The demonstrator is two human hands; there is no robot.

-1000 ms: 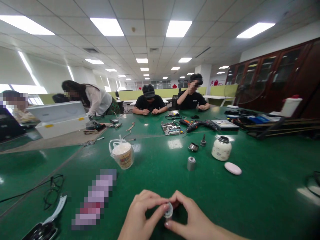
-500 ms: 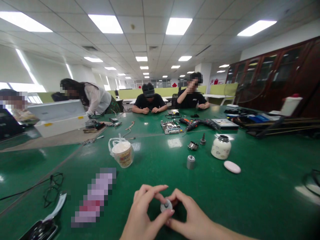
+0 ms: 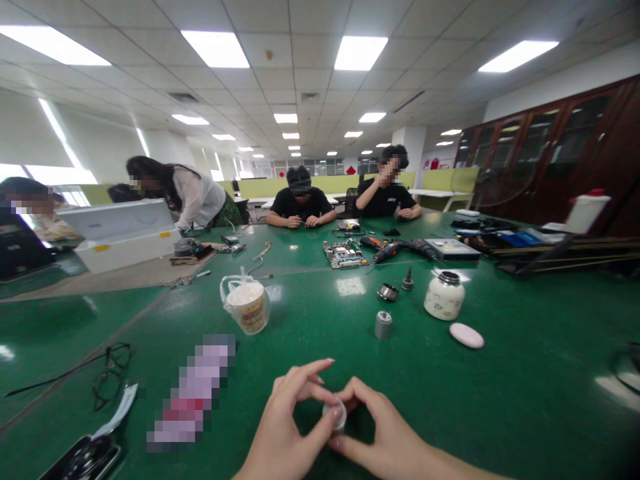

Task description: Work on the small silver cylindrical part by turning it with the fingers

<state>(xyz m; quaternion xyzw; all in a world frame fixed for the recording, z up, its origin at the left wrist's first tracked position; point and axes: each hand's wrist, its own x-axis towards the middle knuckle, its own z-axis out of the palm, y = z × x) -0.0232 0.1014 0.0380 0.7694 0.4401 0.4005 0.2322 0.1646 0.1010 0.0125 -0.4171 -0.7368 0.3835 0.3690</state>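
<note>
A small round silver metal part (image 3: 342, 418) is pinched between my two hands, low in the middle of the view. My left hand (image 3: 290, 423) has its thumb across the part's face and a fingertip on its upper edge, with the index finger raised away. From the other side, my right hand (image 3: 383, 427) grips the part with thumb and fingers. My fingers hide much of it. Beyond my hands stands a silver motor-like cylinder (image 3: 383, 325) on the green table (image 3: 310, 320). Behind it lie a metal ring-shaped part (image 3: 388, 292) and a dark geared shaft piece (image 3: 408, 279).
Right of the parts are a cream jar (image 3: 445, 297) and an oval pink-white object (image 3: 467, 335). A bagged paper cup (image 3: 250, 310), eyeglasses (image 3: 113, 373) and a blurred-out purple item (image 3: 193, 393) are leftward. Farther back lie a circuit board (image 3: 345, 255) and power drills (image 3: 387, 250). Several people sit or stand around.
My left index finger has lifted off the part. The part turned its face toward me, then its thumb-covered face tilted upward somewhat. Both hands keep hold of it.
</note>
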